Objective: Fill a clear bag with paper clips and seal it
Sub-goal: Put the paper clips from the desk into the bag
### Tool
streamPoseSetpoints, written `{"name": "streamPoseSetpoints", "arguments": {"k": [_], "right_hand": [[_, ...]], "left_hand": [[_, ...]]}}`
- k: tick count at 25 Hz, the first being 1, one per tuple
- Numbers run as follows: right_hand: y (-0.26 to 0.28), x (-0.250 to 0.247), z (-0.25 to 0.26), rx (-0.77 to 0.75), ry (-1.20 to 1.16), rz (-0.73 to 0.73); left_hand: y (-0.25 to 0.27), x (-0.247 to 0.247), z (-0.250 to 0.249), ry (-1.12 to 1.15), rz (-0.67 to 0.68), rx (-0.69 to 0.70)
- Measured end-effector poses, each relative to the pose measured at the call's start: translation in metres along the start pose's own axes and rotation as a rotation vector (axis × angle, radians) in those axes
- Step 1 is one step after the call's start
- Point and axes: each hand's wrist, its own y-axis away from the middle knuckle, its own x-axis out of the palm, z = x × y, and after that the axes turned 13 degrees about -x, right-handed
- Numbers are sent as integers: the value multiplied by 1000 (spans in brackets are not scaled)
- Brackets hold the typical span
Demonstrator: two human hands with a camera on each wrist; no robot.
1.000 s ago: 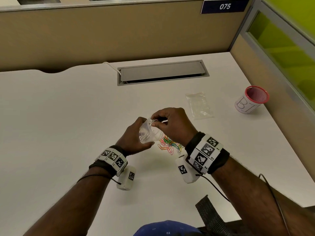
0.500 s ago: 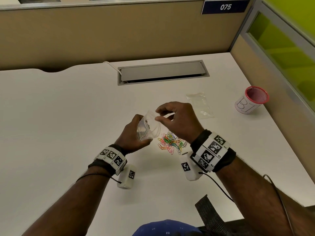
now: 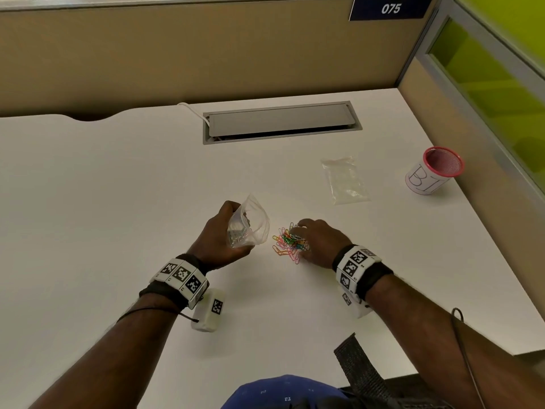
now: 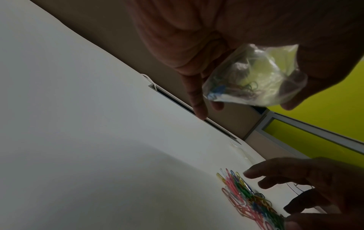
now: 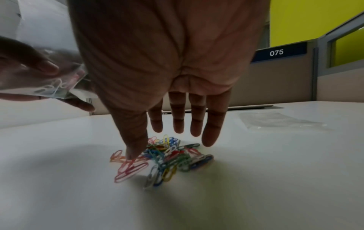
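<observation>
My left hand (image 3: 227, 231) grips a small clear bag (image 3: 250, 224) above the white desk, its mouth open and tilted toward the right. Several paper clips lie in the bag's bottom (image 4: 232, 90). A pile of coloured paper clips (image 3: 289, 242) lies on the desk just right of the bag. My right hand (image 3: 320, 239) hovers over the pile with its fingers spread and straight; the thumb (image 5: 135, 149) touches the pink clips at the pile's left edge (image 5: 130, 168), and the other fingertips hang just above the clips.
A stack of spare clear bags (image 3: 345, 180) lies flat to the back right. A red-rimmed mesh cup (image 3: 433, 171) marked "B1" stands near the right edge. A grey cable hatch (image 3: 280, 121) is set into the desk by the partition.
My right hand has left the bag's mouth and dropped down to the right onto the clip pile, its fingers now spread. The left hand still holds the bag, slightly lower and more tilted.
</observation>
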Motion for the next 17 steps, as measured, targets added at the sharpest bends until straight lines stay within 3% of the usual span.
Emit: {"name": "streamPoseSetpoints", "arguments": {"k": [5, 13, 17], "right_hand": [[-11, 14, -1, 28, 24, -24], [-19, 21, 0, -27, 38, -185], [-11, 8, 2, -32, -64, -310]], "left_hand": [[4, -1, -2, 5, 0, 2], [7, 2, -4, 13, 7, -12], [6, 2, -2, -8, 5, -19]]}}
